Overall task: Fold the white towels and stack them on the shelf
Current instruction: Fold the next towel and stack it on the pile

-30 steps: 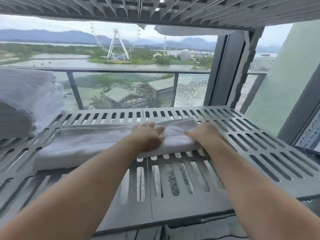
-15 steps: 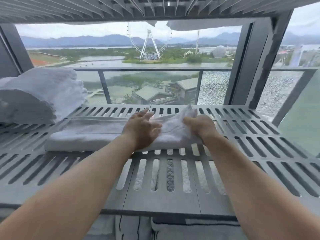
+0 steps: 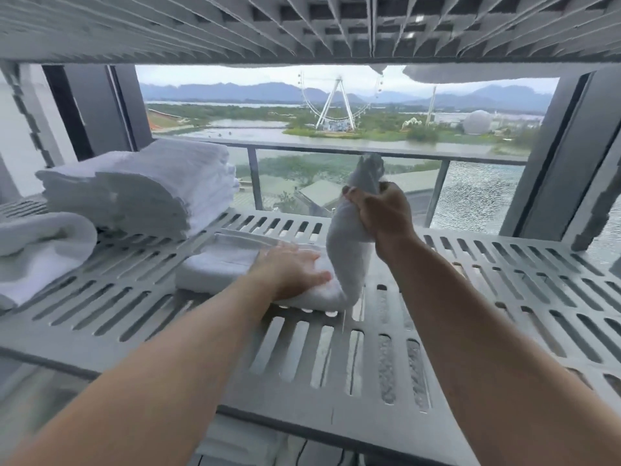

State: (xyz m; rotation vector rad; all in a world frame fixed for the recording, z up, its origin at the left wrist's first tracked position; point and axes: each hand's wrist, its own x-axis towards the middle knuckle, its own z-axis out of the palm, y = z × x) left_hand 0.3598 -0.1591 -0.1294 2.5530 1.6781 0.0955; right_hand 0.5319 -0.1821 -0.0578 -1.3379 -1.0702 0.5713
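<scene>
White towel (image 3: 215,265) lies folded in a long strip mid-way along the slotted grey shelf (image 3: 504,297). Its right end bends upward, clear of the surface.

L hand (image 3: 292,272) lies flat on the towel just left of that bend: palm down, fingers straight & close together, pointing right. It presses on the cloth and grips nothing. L forearm comes in from bottom left, nearly straight.

R hand (image 3: 381,215) is up above the shelf w/ fingers & thumb curled tight round the raised end, back of hand toward the camera. A tuft of towel sticks out above the fist. R forearm climbs steeply from bottom right, elbow out of frame.

Back left on the same shelf sits a stack of folded towels (image 3: 144,190), just behind-left of the strip; can't tell if they touch. At the far left edge is a loose towel (image 3: 40,253), rumpled, partly cut off.

Upper shelf (image 3: 302,28) runs overhead, ribbed underside showing. Beyond: glass railing (image 3: 336,153), then a Ferris wheel (image 3: 336,99) across water, hills behind.
</scene>
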